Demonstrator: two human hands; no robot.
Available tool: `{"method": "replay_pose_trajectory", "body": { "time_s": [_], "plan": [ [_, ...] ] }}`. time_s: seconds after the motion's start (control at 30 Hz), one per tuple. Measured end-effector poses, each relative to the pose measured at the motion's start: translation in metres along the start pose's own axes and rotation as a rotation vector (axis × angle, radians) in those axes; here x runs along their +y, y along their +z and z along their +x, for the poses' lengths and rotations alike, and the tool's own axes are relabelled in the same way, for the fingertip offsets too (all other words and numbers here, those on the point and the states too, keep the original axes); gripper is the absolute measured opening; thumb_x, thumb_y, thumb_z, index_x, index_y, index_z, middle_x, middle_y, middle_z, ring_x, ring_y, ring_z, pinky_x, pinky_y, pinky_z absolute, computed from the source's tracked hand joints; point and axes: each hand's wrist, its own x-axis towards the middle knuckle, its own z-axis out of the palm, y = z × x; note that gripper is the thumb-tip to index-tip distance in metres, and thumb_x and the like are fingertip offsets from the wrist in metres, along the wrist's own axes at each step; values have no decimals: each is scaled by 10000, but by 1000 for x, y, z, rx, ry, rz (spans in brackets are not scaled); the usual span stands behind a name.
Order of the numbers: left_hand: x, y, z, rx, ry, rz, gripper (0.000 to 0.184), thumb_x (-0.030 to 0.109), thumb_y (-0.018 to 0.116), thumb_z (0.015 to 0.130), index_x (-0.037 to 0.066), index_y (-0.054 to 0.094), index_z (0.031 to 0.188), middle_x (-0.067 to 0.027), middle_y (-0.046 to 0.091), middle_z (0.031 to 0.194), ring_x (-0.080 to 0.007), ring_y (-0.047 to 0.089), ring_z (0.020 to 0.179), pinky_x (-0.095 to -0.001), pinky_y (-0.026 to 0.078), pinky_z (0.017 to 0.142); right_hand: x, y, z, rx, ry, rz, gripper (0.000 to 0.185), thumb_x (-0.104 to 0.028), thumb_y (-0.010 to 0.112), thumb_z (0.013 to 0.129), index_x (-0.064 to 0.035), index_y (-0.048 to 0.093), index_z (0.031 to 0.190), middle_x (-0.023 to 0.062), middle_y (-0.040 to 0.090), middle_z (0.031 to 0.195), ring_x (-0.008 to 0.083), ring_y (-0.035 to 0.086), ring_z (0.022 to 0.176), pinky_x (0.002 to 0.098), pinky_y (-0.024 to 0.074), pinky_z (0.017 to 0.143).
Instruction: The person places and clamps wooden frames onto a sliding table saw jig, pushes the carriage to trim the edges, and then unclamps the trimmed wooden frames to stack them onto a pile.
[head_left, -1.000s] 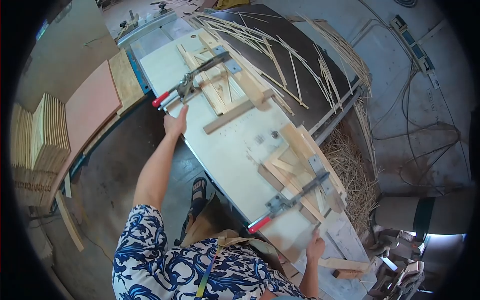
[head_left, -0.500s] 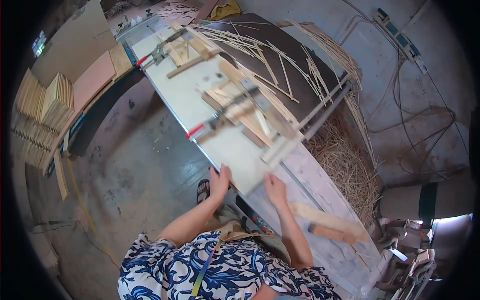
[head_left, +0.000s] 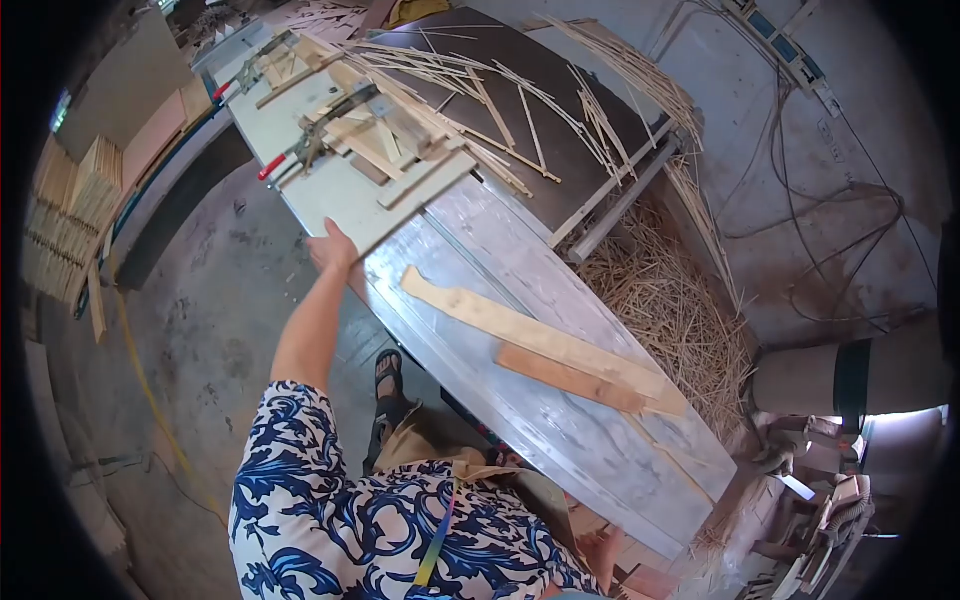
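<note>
My left hand (head_left: pixel 333 248) grips the near left corner of a white board (head_left: pixel 305 195), which lies on the metal table (head_left: pixel 480 255). Mounted on this board are wood strips and two toggle clamps with red handles; the nearer clamp (head_left: pixel 310 145) stands just beyond my hand. Low beside my body is my right hand (head_left: pixel 602 552), partly hidden, its fingers unclear. Wood pieces (head_left: pixel 650 580) show close to it. A long shaped wooden slat (head_left: pixel 520 335) and a shorter brown wood block (head_left: pixel 565 378) rest on the table between the hands.
Thin offcut strips (head_left: pixel 540 100) lie scattered over a dark panel (head_left: pixel 440 50) beyond the board. A heap of wood slivers (head_left: pixel 670 310) fills the floor at right. Stacked wooden parts (head_left: pixel 60 220) stand at far left. Cables (head_left: pixel 790 200) hang along the right wall.
The white board with its clamps has slid away, up and left, with my left hand at its corner. My right hand has left the board's near edge and dropped beside my body.
</note>
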Motion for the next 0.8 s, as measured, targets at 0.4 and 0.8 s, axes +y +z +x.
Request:
{"method": "replay_pose_trajectory", "body": {
  "time_s": [0.4,0.8],
  "plan": [
    [-19,25,-5,118,5,6,839,633,483,981,-105,452,1380,-333,585,1358,-478,564,1280,-509,457,1070,-44,-61,172,547,-286,-6,462,-287,590,1002,-28,448,1357,245,670,1189,369,680,1087,445,572,914],
    [-60,31,-7,169,61,102,958,676,425,971,-212,474,1328,-373,569,1358,-476,554,1303,-481,446,1100,-67,-85,190,481,-13,-1690,568,-322,671,941,-20,469,1379,217,683,1192,363,689,1094,437,589,874]
  ]
}}
